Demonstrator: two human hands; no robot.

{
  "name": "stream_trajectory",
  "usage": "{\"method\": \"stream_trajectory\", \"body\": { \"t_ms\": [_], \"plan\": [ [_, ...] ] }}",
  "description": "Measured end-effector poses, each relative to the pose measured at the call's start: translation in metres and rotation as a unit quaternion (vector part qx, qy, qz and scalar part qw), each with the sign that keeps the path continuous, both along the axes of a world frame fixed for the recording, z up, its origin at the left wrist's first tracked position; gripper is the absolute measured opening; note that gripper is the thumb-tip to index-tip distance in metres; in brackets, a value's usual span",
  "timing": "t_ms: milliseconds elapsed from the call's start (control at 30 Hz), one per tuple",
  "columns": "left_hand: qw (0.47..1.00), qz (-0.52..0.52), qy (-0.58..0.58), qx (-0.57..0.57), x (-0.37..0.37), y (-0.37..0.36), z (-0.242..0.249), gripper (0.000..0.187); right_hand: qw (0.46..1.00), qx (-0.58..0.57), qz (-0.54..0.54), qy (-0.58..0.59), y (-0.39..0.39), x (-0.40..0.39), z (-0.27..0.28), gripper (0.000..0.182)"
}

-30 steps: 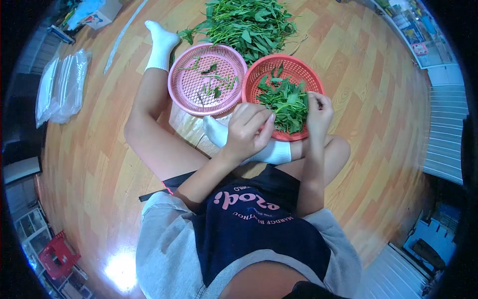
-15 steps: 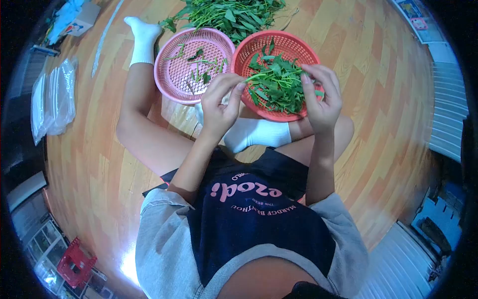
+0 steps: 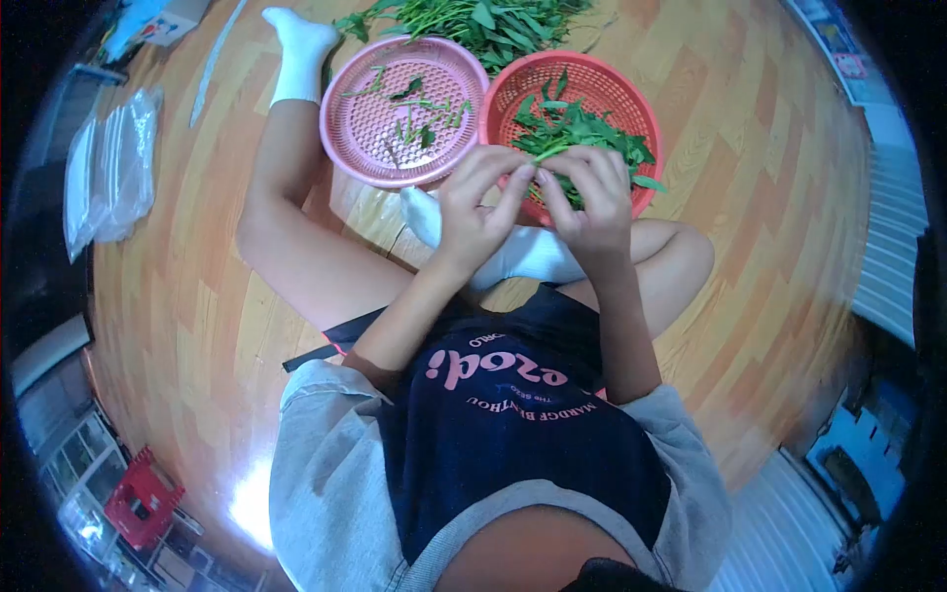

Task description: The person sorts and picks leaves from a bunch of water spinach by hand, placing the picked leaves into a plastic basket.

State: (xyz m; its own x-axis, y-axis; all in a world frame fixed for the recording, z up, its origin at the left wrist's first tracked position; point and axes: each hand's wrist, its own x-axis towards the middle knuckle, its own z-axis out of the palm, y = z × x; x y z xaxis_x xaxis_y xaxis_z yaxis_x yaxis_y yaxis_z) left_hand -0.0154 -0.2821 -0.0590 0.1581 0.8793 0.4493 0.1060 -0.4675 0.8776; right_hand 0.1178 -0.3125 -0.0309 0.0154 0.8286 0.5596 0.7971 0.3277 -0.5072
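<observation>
My left hand (image 3: 481, 205) and my right hand (image 3: 590, 202) meet over the near edge of the red basket (image 3: 643, 99). Both are closed in a pinch, thumbs against fingers, on a green leafy vegetable stem (image 3: 550, 152) that shows between the fingertips. Cut or torn leafy greens (image 3: 582, 128) fill part of the red basket, some leaves poking over its right rim. Beside it on the left, touching or nearly so, the pink basket (image 3: 335, 123) holds a few short stem bits and dark leaves (image 3: 424, 107).
A heap of long-stemmed greens (image 3: 493, 25) lies on the wooden floor (image 3: 750, 197) behind the baskets. My bent legs and white socks (image 3: 304, 49) surround the near side. Clear plastic bags (image 3: 113, 168) lie at left, and a red plastic stool (image 3: 143, 498) stands lower left.
My right hand has moved left and nearer, off the greens in the basket, to join my left hand at the stem. The view has shifted slightly.
</observation>
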Motion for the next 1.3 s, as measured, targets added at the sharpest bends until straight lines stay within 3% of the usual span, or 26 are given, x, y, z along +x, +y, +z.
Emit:
{"method": "stream_trajectory", "body": {
  "t_ms": [67, 133, 200, 267, 300, 367, 433, 500, 567, 633, 667, 733, 767, 833, 867, 933, 967, 1100, 1300],
  "plan": [
    [1.0, 0.009, -0.009, 0.006, 0.002, 0.0, -0.004, 0.009, 1.0, -0.018, 0.015, 0.01, 0.0, 0.0, -0.002, 0.009],
    [0.996, 0.009, 0.032, 0.078, 0.006, -0.001, -0.004, 0.009, 0.996, -0.041, -0.017, 0.078, -0.001, 0.002, -0.007, 0.008],
    [0.995, 0.05, 0.012, 0.086, 0.008, -0.008, -0.004, 0.008, 0.996, -0.03, -0.059, 0.068, -0.001, 0.015, -0.025, 0.004],
    [0.987, 0.079, -0.026, 0.141, 0.006, -0.006, 0.003, 0.011, 0.929, -0.101, -0.176, 0.311, 0.003, 0.043, -0.043, 0.004],
    [0.992, 0.064, -0.014, 0.108, 0.004, -0.004, 0.006, 0.012, 0.932, -0.099, -0.168, 0.307, 0.008, 0.042, -0.036, 0.004],
    [0.997, 0.041, 0.037, 0.05, 0.01, 0.006, -0.014, 0.016, 0.884, -0.038, -0.209, 0.416, 0.008, 0.034, -0.013, 0.008],
    [0.979, -0.034, 0.191, -0.06, 0.014, 0.013, -0.047, 0.033, 0.891, -0.032, -0.174, 0.418, 0.019, 0.014, 0.006, 0.009],
    [0.971, -0.022, 0.229, -0.058, 0.014, 0.008, -0.071, 0.037, 0.895, -0.059, -0.111, 0.428, 0.035, -0.014, 0.019, 0.013],
    [0.959, -0.008, 0.274, -0.068, 0.012, 0.005, -0.074, 0.042, 0.874, -0.121, 0.054, 0.467, 0.063, -0.039, 0.011, 0.017],
    [0.963, -0.005, 0.262, -0.067, 0.008, 0.007, -0.071, 0.039, 0.9, -0.232, 0.126, 0.346, 0.098, -0.049, -0.019, 0.035],
    [0.965, -0.002, 0.253, -0.066, 0.004, 0.012, -0.069, 0.036, 0.923, -0.253, 0.116, 0.265, 0.116, -0.049, -0.043, 0.034],
    [0.967, 0.007, 0.242, -0.085, -0.001, 0.017, -0.077, 0.029, 0.933, -0.279, 0.072, 0.216, 0.155, -0.049, -0.063, 0.03],
    [0.975, 0.026, 0.198, -0.1, -0.003, 0.02, -0.082, 0.026, 0.935, -0.275, 0.08, 0.211, 0.176, -0.049, -0.069, 0.03],
    [0.979, 0.059, 0.15, -0.124, -0.008, 0.027, -0.083, 0.021, 0.974, -0.216, 0.067, 0.028, 0.214, -0.048, -0.077, 0.026],
    [0.979, 0.067, 0.146, -0.123, -0.01, 0.03, -0.083, 0.021, 0.974, -0.213, 0.074, 0.023, 0.23, -0.047, -0.082, 0.026],
    [0.977, 0.069, 0.139, -0.148, -0.015, 0.035, -0.082, 0.021, 0.972, -0.066, 0.0, -0.225, 0.26, -0.043, -0.097, 0.021],
    [0.977, 0.076, 0.136, -0.145, -0.017, 0.038, -0.081, 0.021, 0.948, -0.078, -0.032, -0.308, 0.271, -0.041, -0.106, 0.019],
    [0.979, 0.112, 0.089, -0.146, -0.026, 0.046, -0.081, 0.017, 0.898, -0.058, -0.014, -0.437, 0.277, -0.029, -0.111, 0.018],
    [0.98, 0.126, 0.08, -0.134, -0.025, 0.049, -0.083, 0.017, 0.883, -0.086, 0.082, -0.454, 0.272, -0.006, -0.111, 0.022]
  ]
}}
